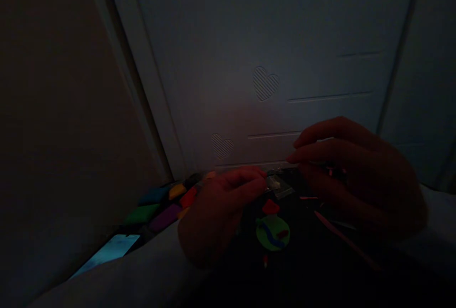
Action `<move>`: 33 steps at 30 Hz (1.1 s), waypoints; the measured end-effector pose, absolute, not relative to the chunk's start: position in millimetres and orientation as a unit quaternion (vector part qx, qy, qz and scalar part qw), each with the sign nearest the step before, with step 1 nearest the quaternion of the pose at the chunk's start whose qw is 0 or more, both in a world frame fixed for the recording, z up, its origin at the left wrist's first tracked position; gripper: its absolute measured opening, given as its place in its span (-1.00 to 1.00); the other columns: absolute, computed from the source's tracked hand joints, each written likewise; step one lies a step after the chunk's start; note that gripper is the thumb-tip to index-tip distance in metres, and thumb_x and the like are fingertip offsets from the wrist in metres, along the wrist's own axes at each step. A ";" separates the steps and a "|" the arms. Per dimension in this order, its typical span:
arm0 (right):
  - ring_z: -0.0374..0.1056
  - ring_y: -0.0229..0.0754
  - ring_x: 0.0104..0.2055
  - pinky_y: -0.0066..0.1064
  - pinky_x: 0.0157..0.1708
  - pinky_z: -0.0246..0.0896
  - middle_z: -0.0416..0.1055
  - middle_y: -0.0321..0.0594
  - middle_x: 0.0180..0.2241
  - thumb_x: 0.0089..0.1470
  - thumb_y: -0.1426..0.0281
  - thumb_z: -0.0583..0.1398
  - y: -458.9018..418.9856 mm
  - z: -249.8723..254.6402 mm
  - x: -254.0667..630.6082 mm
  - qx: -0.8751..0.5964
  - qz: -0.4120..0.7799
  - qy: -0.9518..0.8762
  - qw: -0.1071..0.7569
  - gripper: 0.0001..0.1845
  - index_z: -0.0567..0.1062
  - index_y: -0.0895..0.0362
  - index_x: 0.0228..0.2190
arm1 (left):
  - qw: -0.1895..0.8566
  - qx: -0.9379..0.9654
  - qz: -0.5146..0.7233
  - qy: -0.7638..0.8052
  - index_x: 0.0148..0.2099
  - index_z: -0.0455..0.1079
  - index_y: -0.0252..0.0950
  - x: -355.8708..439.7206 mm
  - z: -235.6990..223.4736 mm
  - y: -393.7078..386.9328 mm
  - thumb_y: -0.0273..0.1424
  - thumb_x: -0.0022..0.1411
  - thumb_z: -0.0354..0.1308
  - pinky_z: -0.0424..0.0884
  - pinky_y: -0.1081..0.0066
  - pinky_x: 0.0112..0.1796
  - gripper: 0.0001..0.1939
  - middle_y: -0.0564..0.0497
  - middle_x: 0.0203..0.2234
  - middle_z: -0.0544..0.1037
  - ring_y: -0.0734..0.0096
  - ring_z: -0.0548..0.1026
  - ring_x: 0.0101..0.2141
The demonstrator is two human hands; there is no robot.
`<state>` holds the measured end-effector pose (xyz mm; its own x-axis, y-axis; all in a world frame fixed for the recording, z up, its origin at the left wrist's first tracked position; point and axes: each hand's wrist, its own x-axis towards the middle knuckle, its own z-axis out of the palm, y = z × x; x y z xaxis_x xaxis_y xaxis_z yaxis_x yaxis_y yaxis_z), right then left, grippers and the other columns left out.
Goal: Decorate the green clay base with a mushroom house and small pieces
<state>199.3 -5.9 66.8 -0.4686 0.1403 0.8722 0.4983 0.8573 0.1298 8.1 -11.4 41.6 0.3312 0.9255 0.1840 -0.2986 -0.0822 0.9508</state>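
Observation:
My left hand (224, 210) is closed, thumb and fingertips pressed together beside a small clear plastic bag (283, 189). What those fingertips hold, if anything, is too dark to make out. Raised at the right, my right hand (356, 175) has its fingers curved and apart, with nothing visible in it. Between and below the hands lies a round green clay disc (263, 239) bearing a wavy blue strip (270, 235) and a dark red piece (282, 234). A red clay piece (270, 206) touches its top edge. A tiny red-and-white piece (265, 260) lies below the disc.
Blocks of coloured clay, among them green (142, 214), purple (166, 217) and blue (153, 195), line the left side. A lit phone (110, 251) lies nearer. A pink modelling tool (342, 236) rests at right. A white panel with hearts (221, 84) stands behind. The light is dim.

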 end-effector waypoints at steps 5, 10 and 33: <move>0.26 -0.32 -0.17 -0.39 -0.14 0.18 0.29 -0.20 -0.24 0.06 0.47 0.10 -7.6 67.9 198.2 -0.193 -0.196 -0.839 0.470 -0.88 0.39 0.15 -0.30 | 0.614 0.535 0.507 0.281 -0.29 0.38 -0.37 7.4 41.8 -12.3 -0.45 0.06 0.20 0.27 0.36 -0.17 -0.87 0.01 -0.38 0.44 0.44 0.37 -0.33; 0.26 -0.31 -0.17 -0.40 -0.14 0.18 0.29 -0.21 -0.23 0.07 0.47 0.09 -7.2 66.0 196.7 -0.195 -0.194 -0.836 0.474 -0.88 0.38 0.14 -0.29 | 0.617 0.527 0.508 0.287 -0.29 0.37 -0.37 10.1 43.7 -16.1 -0.41 0.11 0.15 0.28 0.31 -0.15 -0.88 0.00 -0.41 0.42 0.44 0.36 -0.35; 0.23 -0.32 -0.19 -0.39 -0.16 0.17 0.28 -0.16 -0.24 0.10 0.43 0.06 -6.6 70.9 198.2 -0.188 -0.243 -0.858 0.411 -0.85 0.39 0.16 -0.28 | 0.492 0.609 0.513 0.351 -0.30 0.37 -0.36 10.4 36.8 -3.1 -0.34 0.13 0.09 0.37 0.37 -0.25 -0.83 -0.02 -0.38 0.48 0.40 0.46 -0.31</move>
